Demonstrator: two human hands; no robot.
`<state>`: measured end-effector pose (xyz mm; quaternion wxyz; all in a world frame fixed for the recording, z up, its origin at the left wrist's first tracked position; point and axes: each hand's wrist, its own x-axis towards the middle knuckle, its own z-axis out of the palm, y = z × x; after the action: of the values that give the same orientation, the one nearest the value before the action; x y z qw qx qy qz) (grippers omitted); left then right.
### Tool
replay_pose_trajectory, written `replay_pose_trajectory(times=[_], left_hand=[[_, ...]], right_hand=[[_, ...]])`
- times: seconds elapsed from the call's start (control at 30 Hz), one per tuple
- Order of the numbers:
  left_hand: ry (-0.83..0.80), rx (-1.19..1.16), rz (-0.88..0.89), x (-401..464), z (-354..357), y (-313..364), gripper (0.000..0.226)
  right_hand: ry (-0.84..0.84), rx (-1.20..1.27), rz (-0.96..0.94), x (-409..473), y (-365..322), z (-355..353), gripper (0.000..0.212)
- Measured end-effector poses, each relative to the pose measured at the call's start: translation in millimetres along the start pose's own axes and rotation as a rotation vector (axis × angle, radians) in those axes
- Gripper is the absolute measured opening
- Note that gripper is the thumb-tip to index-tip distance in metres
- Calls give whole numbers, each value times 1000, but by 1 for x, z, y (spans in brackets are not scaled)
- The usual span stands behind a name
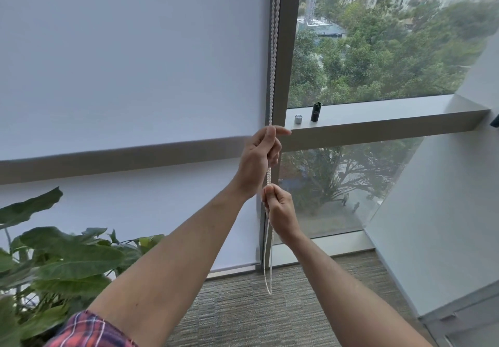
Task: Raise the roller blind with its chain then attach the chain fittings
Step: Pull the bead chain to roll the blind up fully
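Observation:
A white roller blind (129, 57) covers the left window pane down to near the floor. Its white bead chain (273, 49) hangs along the blind's right edge beside the grey window post. My left hand (259, 157) grips the chain at sill height, forefinger pointing right. Just below it, my right hand (280, 211) pinches the same chain. The chain's loop hangs loose under my hands, ending a little above the carpet.
A small silver cylinder (298, 119) and a black cylinder (316, 112) stand on the window sill (391, 119) right of the post. A large leafy plant (54, 260) fills the lower left. A white wall panel (445, 198) angles in on the right.

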<state>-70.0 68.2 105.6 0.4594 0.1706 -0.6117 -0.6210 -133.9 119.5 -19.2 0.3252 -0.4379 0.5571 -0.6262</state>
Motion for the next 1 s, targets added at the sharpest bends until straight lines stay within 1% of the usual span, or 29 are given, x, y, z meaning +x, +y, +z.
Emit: replay_pose_trajectory(times=[0.1,0.27,0.3,0.4,0.5,0.53,0.63,0.7,0.77,0.83,0.93,1.0], left_hand=[[58,-11,-38,-14,4,-17,39],[153,32,-12,-17,4,-21,41],[163,30,-9,-17,4,-22,41],[166,47,-13,-19,3,-25,41],[149,85,-45,-28,-2,-38,42],[148,92,-65,-32,-3,-43,44],[144,110,-139,-46,-8,-57,46],[130,85,-163,-51,-7,-62,39],[118,88,-173,-51,-6,-64,40],[115,97,-183,-51,-5,-66,45],[97,91,-188,-52,-6,-68,48],[75,108,-185,-55,-6,-71,46]], right_hand=[[-31,-9,29,-9,11,-5,41],[-158,37,92,-6,11,-11,41],[-184,40,95,-4,9,-14,38],[-232,73,111,11,-7,-29,17],[-201,214,109,30,-33,-43,43],[-191,273,97,35,-44,-45,45],[-206,368,29,44,-76,-36,32],[-236,365,-30,47,-96,-25,33],[-234,351,-92,51,-112,-15,35],[-185,308,-139,53,-121,-6,35],[-70,288,-176,52,-116,2,37],[-29,280,-187,49,-111,6,38]])
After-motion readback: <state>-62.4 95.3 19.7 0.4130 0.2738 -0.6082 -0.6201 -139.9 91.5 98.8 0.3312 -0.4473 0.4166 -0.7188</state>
